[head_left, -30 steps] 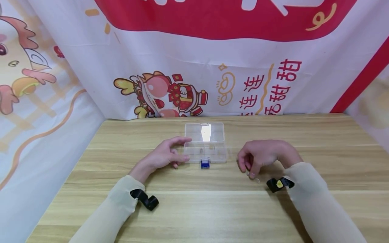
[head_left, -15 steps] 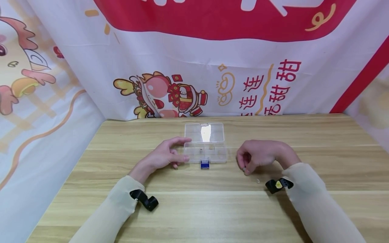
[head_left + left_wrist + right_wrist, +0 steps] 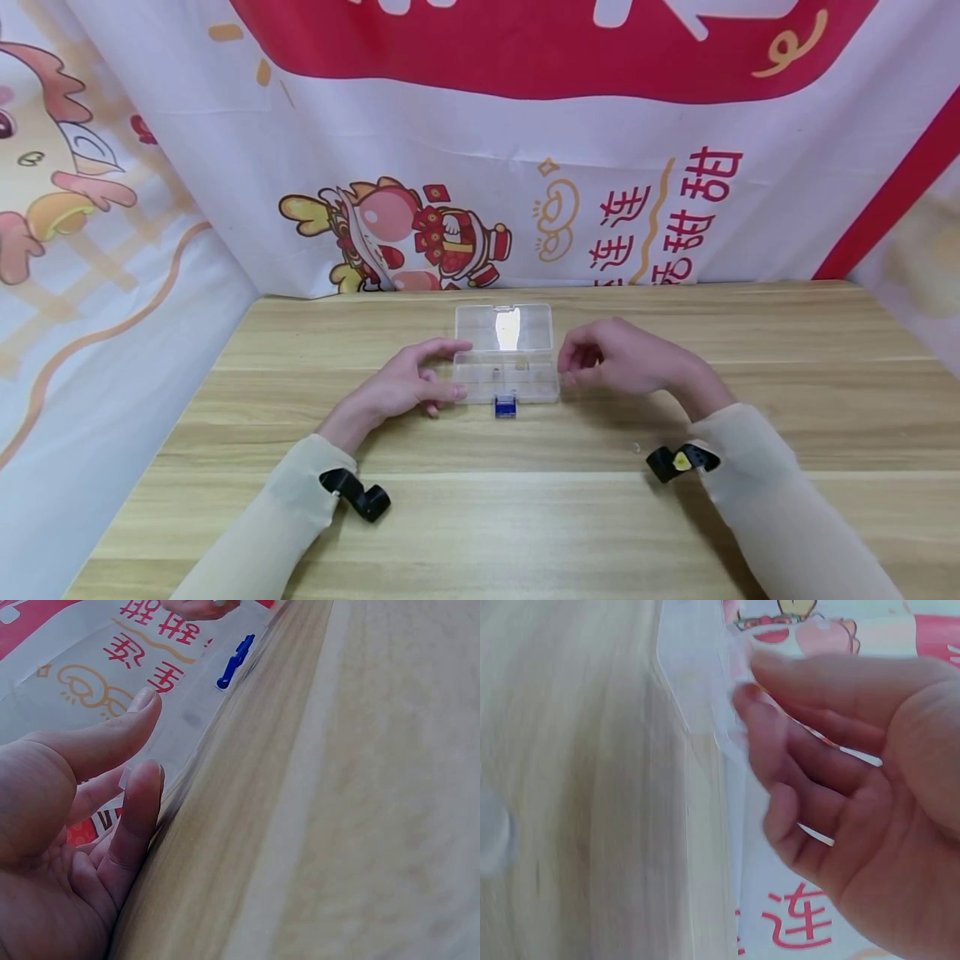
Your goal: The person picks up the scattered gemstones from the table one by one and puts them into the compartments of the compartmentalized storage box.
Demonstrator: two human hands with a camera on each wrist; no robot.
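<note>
A clear plastic compartment box [image 3: 480, 393] lies with its lid [image 3: 477, 327] raised at the back and a blue latch [image 3: 506, 407] at its front. Some tiny things [image 3: 496, 373] sit inside its compartments. My left hand [image 3: 408, 379] holds the box's left end, thumb at the front corner and index finger near the hinge. My right hand [image 3: 626, 357] is just off the box's right end, fingers curled and fingertips together. A tiny pale piece [image 3: 218, 603] shows at the right fingertips in the left wrist view; its kind is hidden by blur.
Another small clear piece [image 3: 637, 447] lies on the wooden table [image 3: 525, 533] to the right, near my right wrist. A printed white and red cloth [image 3: 360, 125] hangs along the table's back edge. Black camera mounts [image 3: 367, 502] are strapped on both wrists.
My right hand has picked a small pale piece off the table and moved left and back to the box's right end. My left hand has stayed at the box.
</note>
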